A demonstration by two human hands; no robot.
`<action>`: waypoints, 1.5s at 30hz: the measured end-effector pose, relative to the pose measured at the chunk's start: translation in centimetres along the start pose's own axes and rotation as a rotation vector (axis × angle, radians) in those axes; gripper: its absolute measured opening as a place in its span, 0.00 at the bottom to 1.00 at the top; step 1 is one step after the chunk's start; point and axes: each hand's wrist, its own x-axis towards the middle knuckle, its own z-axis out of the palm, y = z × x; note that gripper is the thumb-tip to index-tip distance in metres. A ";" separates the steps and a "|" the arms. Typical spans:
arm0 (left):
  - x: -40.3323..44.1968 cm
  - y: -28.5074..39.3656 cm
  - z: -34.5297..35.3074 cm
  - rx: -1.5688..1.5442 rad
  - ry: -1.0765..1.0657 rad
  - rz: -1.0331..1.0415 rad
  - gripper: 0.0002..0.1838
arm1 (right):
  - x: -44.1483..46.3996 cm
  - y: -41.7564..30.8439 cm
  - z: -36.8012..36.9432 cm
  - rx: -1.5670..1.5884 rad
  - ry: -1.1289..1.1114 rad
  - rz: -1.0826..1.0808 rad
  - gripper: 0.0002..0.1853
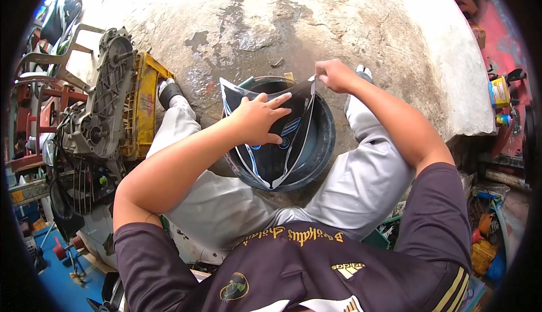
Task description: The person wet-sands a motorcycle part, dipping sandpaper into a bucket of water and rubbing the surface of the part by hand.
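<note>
A black motorcycle body panel (pixel 275 162) with white edging and blue graphics rests over a dark round tub (pixel 328 143) between my knees, its pointed end toward me. My left hand (pixel 259 121) lies on the panel's upper face with fingers spread and thumb apart. At the panel's far right corner, my right hand (pixel 334 77) pinches the tip between thumb and fingers. Part of the panel's left side is covered by my left hand and forearm. The inside of the tub is mostly hidden beneath the panel.
To the left, a metal engine casing (pixel 104 100) leans by a yellow crate (pixel 148 95). Behind them stands a chair (pixel 62 58). Wet patches mark the concrete floor (pixel 361 27) ahead. A white concrete ledge (pixel 460 95) runs along the right, with a yellow container (pixel 499 91) beyond.
</note>
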 end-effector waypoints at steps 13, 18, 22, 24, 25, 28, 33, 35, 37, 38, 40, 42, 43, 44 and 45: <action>-0.1 0.1 -0.2 -0.007 0.002 0.002 0.44 | -0.2 0.5 0.5 -0.082 -0.013 -0.014 0.06; -0.2 0.0 0.2 0.000 0.015 0.005 0.44 | 0.7 1.4 -0.3 -0.012 0.060 0.065 0.09; -0.1 0.2 -0.1 -0.001 -0.005 -0.010 0.44 | 1.0 1.2 -0.2 0.074 -0.024 0.023 0.11; -0.1 0.5 -0.2 -0.001 -0.014 -0.009 0.44 | 1.4 1.0 -0.6 0.019 -0.111 0.048 0.11; -0.2 0.5 -0.2 -0.002 -0.022 -0.012 0.44 | 1.4 0.9 -0.6 0.021 -0.111 0.050 0.11; -0.4 -0.3 -0.1 0.001 0.009 0.031 0.44 | 1.5 1.0 -0.4 0.016 -0.111 0.043 0.12; -1.0 0.0 0.3 0.059 -0.014 0.048 0.45 | 0.6 1.8 1.3 0.100 0.007 0.061 0.13; -1.0 0.5 1.0 0.077 0.038 0.025 0.45 | 0.2 1.7 1.5 0.134 0.035 0.089 0.14; -1.1 0.6 1.3 0.066 0.052 0.026 0.45 | 0.2 1.4 1.5 0.190 0.017 0.213 0.14; -1.0 0.4 1.4 0.088 0.070 0.033 0.45 | 0.4 1.4 1.7 0.165 0.047 0.182 0.13; -0.9 0.4 1.2 0.091 0.075 0.028 0.45 | 0.3 0.5 1.0 0.089 0.055 0.146 0.13; -0.7 0.5 1.3 0.102 0.098 0.008 0.46 | 0.7 -0.7 0.3 -0.020 0.107 0.083 0.10; -0.6 0.6 1.5 0.110 0.110 0.002 0.48 | 1.0 -1.2 -0.1 -0.029 0.117 0.069 0.10; -0.3 0.9 1.8 0.119 0.120 -0.037 0.52 | 1.4 -1.6 -0.5 -0.082 0.165 0.081 0.10; -0.2 1.3 1.7 0.122 0.132 -0.040 0.52 | 1.5 -2.3 -0.9 -0.135 0.211 0.096 0.10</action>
